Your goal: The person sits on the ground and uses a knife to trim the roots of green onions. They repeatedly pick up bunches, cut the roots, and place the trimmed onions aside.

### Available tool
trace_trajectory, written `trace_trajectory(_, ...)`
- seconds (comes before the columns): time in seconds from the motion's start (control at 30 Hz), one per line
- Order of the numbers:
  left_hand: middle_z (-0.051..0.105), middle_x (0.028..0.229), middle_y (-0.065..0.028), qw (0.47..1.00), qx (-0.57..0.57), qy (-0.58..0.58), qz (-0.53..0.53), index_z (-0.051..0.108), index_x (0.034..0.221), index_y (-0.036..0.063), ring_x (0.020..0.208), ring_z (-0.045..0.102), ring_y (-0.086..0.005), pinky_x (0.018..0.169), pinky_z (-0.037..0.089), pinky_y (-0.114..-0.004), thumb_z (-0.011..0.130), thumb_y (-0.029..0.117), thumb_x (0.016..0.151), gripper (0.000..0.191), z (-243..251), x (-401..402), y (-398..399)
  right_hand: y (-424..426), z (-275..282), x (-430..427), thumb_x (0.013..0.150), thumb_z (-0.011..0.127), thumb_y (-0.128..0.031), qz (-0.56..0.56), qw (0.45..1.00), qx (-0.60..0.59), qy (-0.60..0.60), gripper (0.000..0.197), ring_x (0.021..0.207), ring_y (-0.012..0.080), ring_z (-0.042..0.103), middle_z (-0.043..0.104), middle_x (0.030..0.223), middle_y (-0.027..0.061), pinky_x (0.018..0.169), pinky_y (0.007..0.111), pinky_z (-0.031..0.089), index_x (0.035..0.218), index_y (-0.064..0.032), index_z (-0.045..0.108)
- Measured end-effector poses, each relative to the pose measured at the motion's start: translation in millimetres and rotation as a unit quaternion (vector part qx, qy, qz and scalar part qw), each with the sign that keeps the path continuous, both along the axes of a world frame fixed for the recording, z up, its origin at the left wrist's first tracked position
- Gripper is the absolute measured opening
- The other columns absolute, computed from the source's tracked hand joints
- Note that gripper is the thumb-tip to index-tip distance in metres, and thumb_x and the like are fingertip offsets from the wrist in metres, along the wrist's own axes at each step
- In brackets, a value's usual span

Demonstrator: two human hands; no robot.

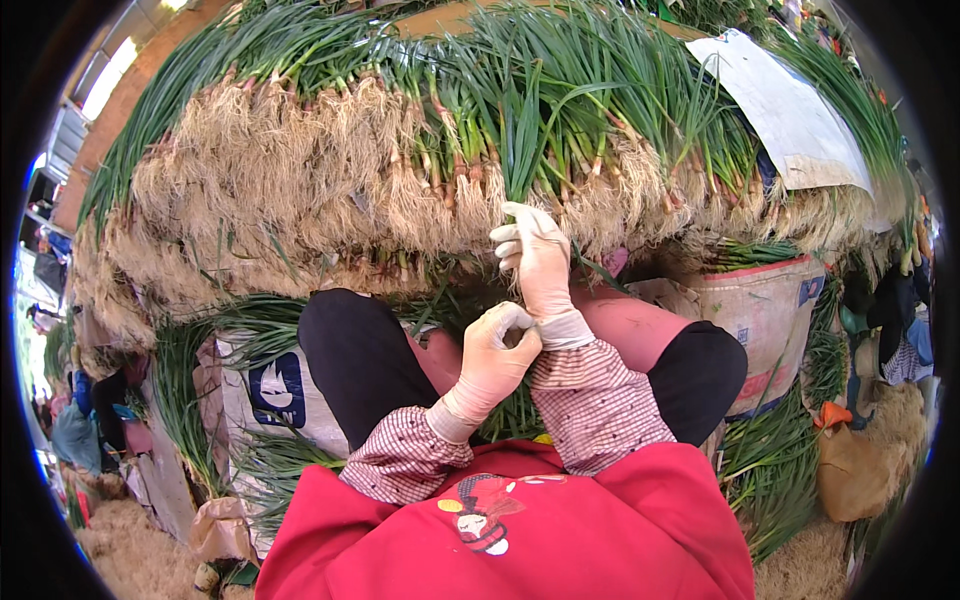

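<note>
Both hands wear thin whitish gloves. My left hand (495, 349) has thumb and forefinger bent into a ring, their tips close to the cuff of the right glove (564, 330); whether they pinch anything is unclear. Farther forward, my right hand (534, 251) has its fingers curved to the left at the edge of the root mass. Long green leaves (520, 161) run down to its fingertips, and pale roots show below them; its grip is hidden. A broad heap of leafy plants with reddish-white stalks (469, 142) and dry tan roots (300, 165) lies before me.
A white sheet (795, 112) covers plants at the upper right. Printed sacks stand by my left knee (247, 390) and right knee (765, 322). More greens (772, 457) lie beside me. An orange-tied brown bag (851, 469) is at right. Parts of other people show at both edges.
</note>
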State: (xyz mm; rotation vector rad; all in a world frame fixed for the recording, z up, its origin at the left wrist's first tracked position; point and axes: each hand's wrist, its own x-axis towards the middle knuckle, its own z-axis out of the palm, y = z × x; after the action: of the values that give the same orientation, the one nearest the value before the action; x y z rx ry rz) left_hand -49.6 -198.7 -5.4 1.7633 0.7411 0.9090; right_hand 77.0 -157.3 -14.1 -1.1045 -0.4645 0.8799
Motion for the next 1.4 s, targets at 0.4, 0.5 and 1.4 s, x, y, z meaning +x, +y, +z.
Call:
trace_trajectory(0.4, 0.055, 0.070, 0.0030, 0.960, -0.269, -0.079, -0.007, 0.056, 0.076, 0.0030, 0.066, 0.048, -0.0043, 0.061, 0.040, -0.021, 0.063, 0.001, 0.085, 0.012, -38.2, 8.9, 33.0, 30.4, -50.1, 26.7, 0.096, 0.056, -0.017, -0.056, 0.884, 0.153, 0.438, 0.021, 0.065, 0.0100, 0.057, 0.066, 0.085, 0.0050, 0.051, 0.022, 0.046, 0.110, -0.0039, 0.064)
trace_trajectory(0.5, 0.058, 0.071, 0.0001, 0.977, -0.212, -0.027, -0.008, 0.057, 0.080, -0.0010, 0.067, 0.052, -0.0070, 0.063, 0.044, -0.024, 0.065, 0.002, 0.083, 0.009, -35.8, 16.6, 37.9, 33.2, -62.2, 33.7, 0.095, 0.055, -0.017, -0.095, 0.910, 0.076, 0.397, 0.020, 0.064, 0.0111, 0.057, 0.066, 0.085, 0.0052, 0.051, 0.024, 0.046, 0.108, -0.0040, 0.064)
trace_trajectory(1.4, 0.052, 0.078, 0.0015, 0.973, -0.113, 0.042, -0.199, 0.057, 0.094, 0.0006, 0.074, 0.048, -0.0064, 0.069, 0.043, -0.023, 0.061, 0.003, 0.087, 0.008, 3.3, -2.9, 2.7, 10.6, -68.4, 25.1, 0.095, 0.051, -0.028, 0.029, 0.992, -0.110, 0.062, 0.027, 0.061, 0.0104, 0.059, 0.068, 0.078, 0.0056, 0.054, 0.025, 0.048, 0.107, -0.0082, 0.066)
